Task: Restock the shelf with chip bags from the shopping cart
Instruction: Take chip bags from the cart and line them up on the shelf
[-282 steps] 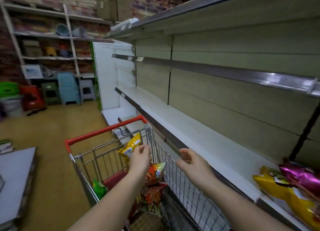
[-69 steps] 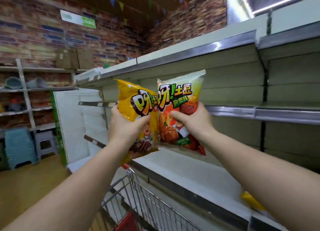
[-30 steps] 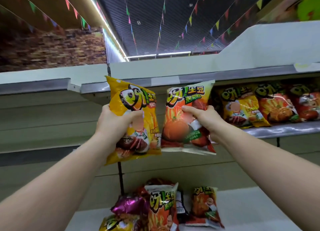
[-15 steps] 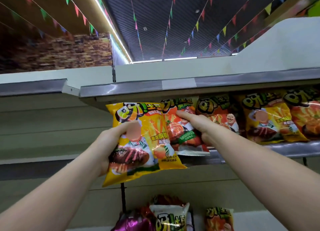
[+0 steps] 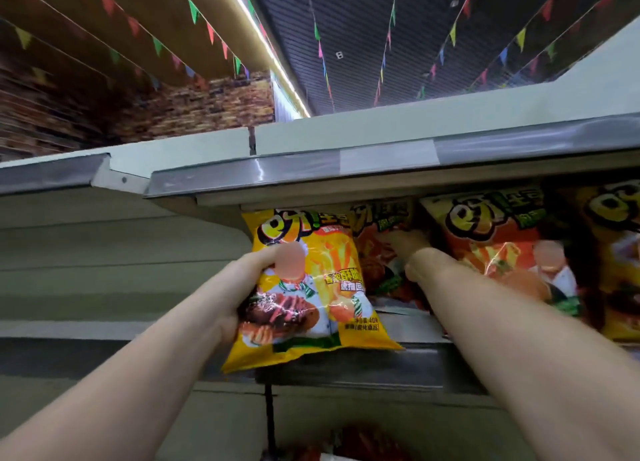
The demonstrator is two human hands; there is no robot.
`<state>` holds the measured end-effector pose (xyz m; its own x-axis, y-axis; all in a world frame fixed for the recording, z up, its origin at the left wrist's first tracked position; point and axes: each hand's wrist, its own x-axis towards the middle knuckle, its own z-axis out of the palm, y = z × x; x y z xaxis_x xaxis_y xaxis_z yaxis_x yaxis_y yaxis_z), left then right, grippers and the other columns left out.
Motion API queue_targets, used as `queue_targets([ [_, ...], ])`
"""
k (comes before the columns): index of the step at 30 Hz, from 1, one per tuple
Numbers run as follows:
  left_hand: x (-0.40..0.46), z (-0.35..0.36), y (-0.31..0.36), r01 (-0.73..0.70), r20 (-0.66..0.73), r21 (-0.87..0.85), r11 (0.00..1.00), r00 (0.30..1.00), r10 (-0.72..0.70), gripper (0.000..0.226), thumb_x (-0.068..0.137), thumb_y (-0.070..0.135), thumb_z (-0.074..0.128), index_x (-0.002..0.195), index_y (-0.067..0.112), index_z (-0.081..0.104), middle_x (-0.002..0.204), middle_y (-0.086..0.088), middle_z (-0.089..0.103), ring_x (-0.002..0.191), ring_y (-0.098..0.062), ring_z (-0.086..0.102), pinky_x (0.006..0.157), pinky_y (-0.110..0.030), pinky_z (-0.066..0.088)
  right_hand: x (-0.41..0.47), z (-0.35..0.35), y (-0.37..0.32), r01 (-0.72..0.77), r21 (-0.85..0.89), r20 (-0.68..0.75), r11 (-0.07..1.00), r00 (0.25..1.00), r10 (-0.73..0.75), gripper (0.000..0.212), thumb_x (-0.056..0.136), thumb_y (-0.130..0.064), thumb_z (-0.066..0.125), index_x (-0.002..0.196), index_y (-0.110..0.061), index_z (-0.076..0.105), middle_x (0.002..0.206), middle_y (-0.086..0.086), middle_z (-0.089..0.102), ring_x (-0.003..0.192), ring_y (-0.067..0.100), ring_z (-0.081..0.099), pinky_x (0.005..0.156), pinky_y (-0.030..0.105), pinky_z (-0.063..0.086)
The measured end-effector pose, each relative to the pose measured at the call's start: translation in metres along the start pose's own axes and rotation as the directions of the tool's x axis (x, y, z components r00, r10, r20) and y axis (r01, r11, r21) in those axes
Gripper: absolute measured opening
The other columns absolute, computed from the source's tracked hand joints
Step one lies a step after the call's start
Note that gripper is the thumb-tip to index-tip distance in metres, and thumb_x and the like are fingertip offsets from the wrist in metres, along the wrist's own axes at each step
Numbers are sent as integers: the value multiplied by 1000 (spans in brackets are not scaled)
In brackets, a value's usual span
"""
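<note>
Single head-worn wide-angle view — tilted steeply upward from below the grey metal shelf edge, close in, dark slatted ceiling overhead, both forearms reaching up from bottom corners.

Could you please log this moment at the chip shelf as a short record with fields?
setting: store aisle, camera tilted up at the shelf
left hand: grips the yellow chip bag by its left edge, in front of the shelf lip
right hand: reaches in against the orange chip bag, which stands on the shelf; grip unclear
already shelved: orange bags to the right
overhead: bunting flags
task state: yellow bag not yet on the shelf
</note>
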<state>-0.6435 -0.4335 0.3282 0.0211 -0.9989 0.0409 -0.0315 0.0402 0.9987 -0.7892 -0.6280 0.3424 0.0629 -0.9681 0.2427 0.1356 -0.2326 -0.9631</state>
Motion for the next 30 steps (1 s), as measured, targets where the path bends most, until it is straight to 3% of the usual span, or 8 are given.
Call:
queue_targets([
  [2,16,-2,7,7,-169,-24,1000,986,-11,34,65,33,72,81,4,66,74,-18,70,51,-28,67,50,-39,58,19,2,6,8,-69,-9,998,1000,-9,44,89,-8,59,129,8,47,132,22,53,120,36,52,53,25,42],
  [8,39,-20,16,-4,-175,16,1000,985,7,47,53,36,74,89,6,69,89,-18,72,65,-29,69,70,-43,57,55,6,14,-17,-70,-28,997,999,15,14,89,-5,52,103,-5,56,86,13,59,70,25,55,51,23,44],
  [12,52,-32,13,-9,-137,42,999,990,15,57,50,35,75,98,5,69,99,-20,71,73,-30,68,80,-43,55,65,9,22,-72,-50,-51,996,996,69,9,90,-4,48,88,-5,57,85,14,54,65,24,49,33,13,37],
  [15,61,-39,10,13,-101,33,999,995,-10,53,52,35,74,95,5,69,96,-20,70,70,-29,67,79,-43,54,71,4,23,-87,-49,-119,995,990,80,22,93,-6,45,72,-5,52,74,12,52,63,25,51,54,25,41],
  [17,68,-42,8,15,-82,44,999,997,-12,53,54,36,73,97,6,68,97,-20,70,71,-29,67,82,-43,53,72,3,25,-37,-118,-189,992,982,15,17,96,-12,45,92,-2,59,96,13,60,88,30,59,67,29,48],
  [23,89,-27,13,24,-65,71,997,998,-19,28,67,32,70,76,6,66,66,-14,69,49,-25,66,57,-37,57,40,3,9,78,-356,-174,931,974,-148,37,95,-20,49,124,3,56,126,19,57,117,34,53,93,32,44],
  [27,112,-14,16,35,-111,66,997,993,-27,35,92,28,56,64,6,60,52,-11,65,39,-21,62,45,-33,54,14,2,1,116,-284,-148,952,975,-163,26,96,-22,41,104,-7,61,108,17,56,92,27,51,60,29,37],
  [30,125,-4,11,-34,-127,31,999,991,37,33,97,9,44,66,3,53,40,-13,58,29,-20,55,25,-34,41,-15,-11,-5,103,-233,-91,967,988,-127,22,98,-26,40,92,-13,57,100,14,52,85,25,48,68,29,36],
])
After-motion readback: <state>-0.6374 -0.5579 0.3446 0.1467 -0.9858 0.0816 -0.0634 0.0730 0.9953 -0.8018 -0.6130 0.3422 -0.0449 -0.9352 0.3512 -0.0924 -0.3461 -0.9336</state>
